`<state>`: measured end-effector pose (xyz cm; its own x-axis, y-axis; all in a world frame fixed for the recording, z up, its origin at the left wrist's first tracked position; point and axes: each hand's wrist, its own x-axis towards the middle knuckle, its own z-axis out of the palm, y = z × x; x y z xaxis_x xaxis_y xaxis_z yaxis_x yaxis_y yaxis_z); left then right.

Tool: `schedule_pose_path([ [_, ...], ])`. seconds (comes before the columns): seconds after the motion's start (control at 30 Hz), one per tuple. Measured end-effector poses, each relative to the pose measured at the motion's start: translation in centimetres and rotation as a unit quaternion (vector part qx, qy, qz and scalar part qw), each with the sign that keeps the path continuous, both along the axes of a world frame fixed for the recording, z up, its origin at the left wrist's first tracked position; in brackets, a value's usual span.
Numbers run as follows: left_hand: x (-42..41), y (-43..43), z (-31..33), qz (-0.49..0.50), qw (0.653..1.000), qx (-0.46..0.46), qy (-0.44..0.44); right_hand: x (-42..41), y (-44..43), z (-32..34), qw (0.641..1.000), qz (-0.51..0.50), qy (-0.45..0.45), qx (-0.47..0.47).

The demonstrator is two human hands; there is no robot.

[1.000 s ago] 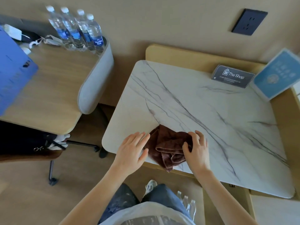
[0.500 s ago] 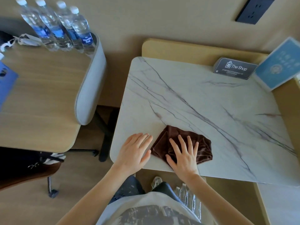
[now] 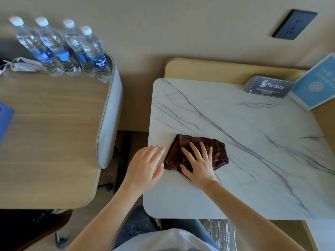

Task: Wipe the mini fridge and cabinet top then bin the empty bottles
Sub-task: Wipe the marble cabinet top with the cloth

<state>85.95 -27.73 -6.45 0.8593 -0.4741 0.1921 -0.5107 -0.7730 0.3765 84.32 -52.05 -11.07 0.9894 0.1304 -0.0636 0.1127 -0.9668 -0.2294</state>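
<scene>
light: soft, even daylight | shadows: faint | edges: wide-angle bowing | focus: slightly soft

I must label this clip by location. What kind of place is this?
Probably a hotel room: a "The Shop" card stands on the marble top like a minibar notice, and four capped water bottles stand in a row on the desk.

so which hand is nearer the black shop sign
Right. The right hand presses flat on the brown cloth, toward the person and left of the sign; the left hand is farther left, at the marble top edge.
</scene>
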Motion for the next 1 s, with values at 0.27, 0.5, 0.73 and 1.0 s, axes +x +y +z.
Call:
schedule_pose_path([
  [0.27, 5.8, -1.1, 0.2, 0.040, 0.999, -0.005, 0.018, 9.6, 0.9, -0.3, 0.999, 0.039, -0.010, -0.011],
  [0.5, 10.6, -2.8, 0.8, 0.074, 0.997, 0.022, 0.019, 19.2, -0.7, -0.3, 0.997, 0.071, -0.007, -0.012],
  [0.73, 14.9, -4.2, 1.0, 0.098, 0.994, 0.051, 0.017, 26.6, -1.7, -0.5, 0.995, 0.094, -0.022, -0.003],
  [1.0, 16.6, -5.2, 0.9, 0.115, 0.991, 0.071, 0.016, 28.8, -2.0, -0.8, 0.994, 0.100, -0.038, -0.001],
])
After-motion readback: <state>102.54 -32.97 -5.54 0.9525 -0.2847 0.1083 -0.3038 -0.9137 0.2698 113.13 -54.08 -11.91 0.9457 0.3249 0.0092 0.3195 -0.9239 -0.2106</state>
